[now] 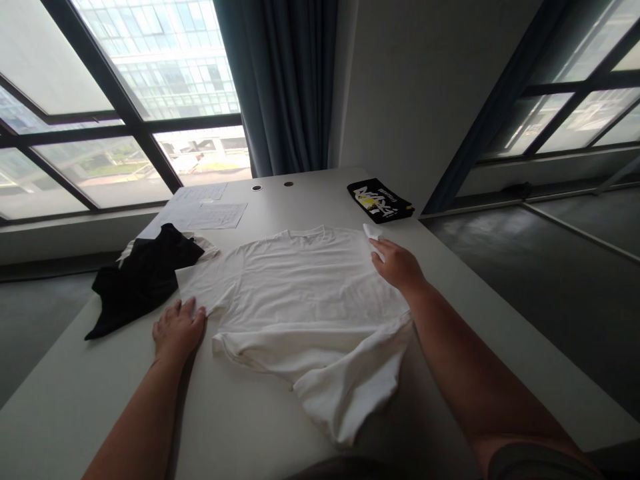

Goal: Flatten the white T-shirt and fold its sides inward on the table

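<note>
A white T-shirt point(305, 293) lies spread on the white table point(100, 400), collar toward the window, its lower hem bunched near the front. My left hand point(177, 328) rests flat, fingers stretched out, on the edge of the shirt's left sleeve. My right hand point(397, 263) lies on the shirt's right shoulder, fingers closed on the folded-in right sleeve point(373, 233).
A black garment point(143, 277) lies crumpled at the left over some white cloth. Paper sheets point(203, 210) sit at the back left, and a black pouch with yellow print point(380, 199) at the back right. Windows and a dark curtain point(285, 80) stand behind the table.
</note>
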Tool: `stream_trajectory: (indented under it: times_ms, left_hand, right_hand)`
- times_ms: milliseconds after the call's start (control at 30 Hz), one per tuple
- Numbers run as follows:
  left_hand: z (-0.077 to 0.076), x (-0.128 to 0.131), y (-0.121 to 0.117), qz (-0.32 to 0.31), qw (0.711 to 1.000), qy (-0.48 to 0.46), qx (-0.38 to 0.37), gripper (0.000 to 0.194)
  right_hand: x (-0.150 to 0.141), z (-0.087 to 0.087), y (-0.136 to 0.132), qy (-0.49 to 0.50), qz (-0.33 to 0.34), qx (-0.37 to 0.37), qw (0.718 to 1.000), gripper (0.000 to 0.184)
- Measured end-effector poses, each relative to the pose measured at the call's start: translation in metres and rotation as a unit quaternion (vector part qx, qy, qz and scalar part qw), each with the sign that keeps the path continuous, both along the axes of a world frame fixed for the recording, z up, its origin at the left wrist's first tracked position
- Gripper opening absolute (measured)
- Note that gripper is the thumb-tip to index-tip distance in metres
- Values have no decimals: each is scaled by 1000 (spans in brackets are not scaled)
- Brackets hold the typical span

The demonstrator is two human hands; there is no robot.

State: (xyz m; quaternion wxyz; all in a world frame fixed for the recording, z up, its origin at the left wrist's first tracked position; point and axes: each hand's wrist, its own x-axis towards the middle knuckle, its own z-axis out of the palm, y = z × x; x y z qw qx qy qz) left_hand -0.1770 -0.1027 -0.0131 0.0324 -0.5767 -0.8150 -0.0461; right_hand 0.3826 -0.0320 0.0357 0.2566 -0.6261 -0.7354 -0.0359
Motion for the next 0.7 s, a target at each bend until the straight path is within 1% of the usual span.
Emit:
stream_trajectory:
  times_ms: [67, 133, 200, 267, 367, 467, 567, 700]
  left_hand:
    - [0, 0, 0, 1, 1000, 4, 1, 63]
    - [0, 1, 0, 4, 1000, 4, -1, 63]
    - [-1, 1, 0, 6, 1000, 3, -3, 63]
    - [-2, 0, 0, 5, 1000, 2, -2, 62]
    - [-3, -1, 0, 0, 1000, 3, -2, 62]
    - [-3, -2, 0, 1, 1000, 5, -4, 63]
    - [-2, 0, 0, 4, 1000, 7, -9, 63]
    - [1, 2, 0, 9, 1000, 10, -14, 63]
  right_hand:
    - [-17, -5, 0, -18, 37, -70, 997, 56]
    - [-27, -16, -1, -47, 81, -136, 986, 62]
    - [-30, -30, -3, -83, 126, -181, 972, 66]
    - [-30, -41, -5, -106, 151, -202, 962, 66]
    - [-27, -51, -8, -102, 157, -209, 960, 65]
    - [-26, -54, -4, -99, 160, -213, 959, 64]
    - [-26, -51, 9, -95, 155, -211, 960, 63]
    - [-29, -42, 37, -61, 106, -238, 964, 69]
